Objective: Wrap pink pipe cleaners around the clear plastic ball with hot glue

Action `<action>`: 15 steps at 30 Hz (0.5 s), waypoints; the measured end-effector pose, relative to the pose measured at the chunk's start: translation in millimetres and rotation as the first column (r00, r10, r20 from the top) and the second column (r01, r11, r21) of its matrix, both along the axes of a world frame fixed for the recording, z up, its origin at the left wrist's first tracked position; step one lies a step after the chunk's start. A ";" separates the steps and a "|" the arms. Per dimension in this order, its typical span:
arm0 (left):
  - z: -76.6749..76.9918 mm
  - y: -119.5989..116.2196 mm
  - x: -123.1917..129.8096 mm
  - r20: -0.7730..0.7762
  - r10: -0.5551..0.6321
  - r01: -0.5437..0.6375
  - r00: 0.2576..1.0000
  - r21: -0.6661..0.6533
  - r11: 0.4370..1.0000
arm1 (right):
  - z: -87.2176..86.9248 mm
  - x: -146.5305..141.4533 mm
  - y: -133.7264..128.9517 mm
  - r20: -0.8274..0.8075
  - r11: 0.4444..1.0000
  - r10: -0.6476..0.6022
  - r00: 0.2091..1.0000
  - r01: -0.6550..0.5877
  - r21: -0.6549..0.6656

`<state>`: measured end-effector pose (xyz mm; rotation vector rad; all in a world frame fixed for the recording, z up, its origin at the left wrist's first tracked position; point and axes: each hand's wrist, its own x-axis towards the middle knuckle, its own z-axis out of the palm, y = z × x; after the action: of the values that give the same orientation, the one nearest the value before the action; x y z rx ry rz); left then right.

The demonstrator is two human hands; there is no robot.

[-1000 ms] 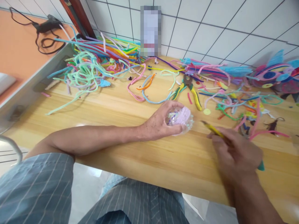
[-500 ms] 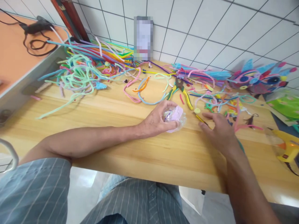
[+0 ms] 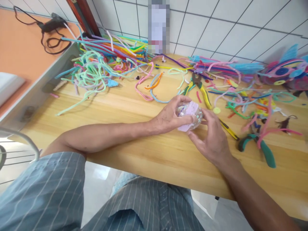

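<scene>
My left hand (image 3: 168, 117) is wrapped round a clear, rounded plastic piece (image 3: 190, 116) with pale purple parts and small coloured bits in it. From the right, my right hand (image 3: 211, 136) touches the same piece, its thumb below and its fingers on the right side. A yellow and black craft knife (image 3: 228, 129) lies on the table just right of my right hand. Behind the hands are pliers with yellow and green handles (image 3: 205, 96) and a pale yellow disc (image 3: 217, 110).
Green-handled pliers (image 3: 267, 154) lie at the right among loose pipe cleaners. A tangle of mint pipe cleaners (image 3: 92, 70) and a coloured bundle (image 3: 125, 48) fill the back left. A phone (image 3: 158, 29) leans on the tiled wall. Decorated fish-like figures (image 3: 281, 72) stand back right.
My right hand has left the craft knife, which now lies on the table, and has moved left onto the clear piece. My left hand still holds it. The view has shifted.
</scene>
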<state>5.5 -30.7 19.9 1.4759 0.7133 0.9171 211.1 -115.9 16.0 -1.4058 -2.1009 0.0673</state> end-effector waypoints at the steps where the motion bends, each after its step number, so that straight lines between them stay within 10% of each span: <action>1: -0.4 0.2 -0.1 0.001 -0.001 0.001 1.000 0.000 1.000 | 0.0 -1.1 -0.2 0.016 1.000 0.001 1.000 -0.001 0.012; 15: -2.8 -2.9 0.1 0.023 -0.005 0.004 1.000 0.001 1.000 | -7.7 -6.1 -5.7 0.146 0.991 -0.038 0.989 0.019 0.135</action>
<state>5.6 -33.6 17.2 1.4655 0.6926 0.9297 205.1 -121.6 8.3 -1.3974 -2.1602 -0.1915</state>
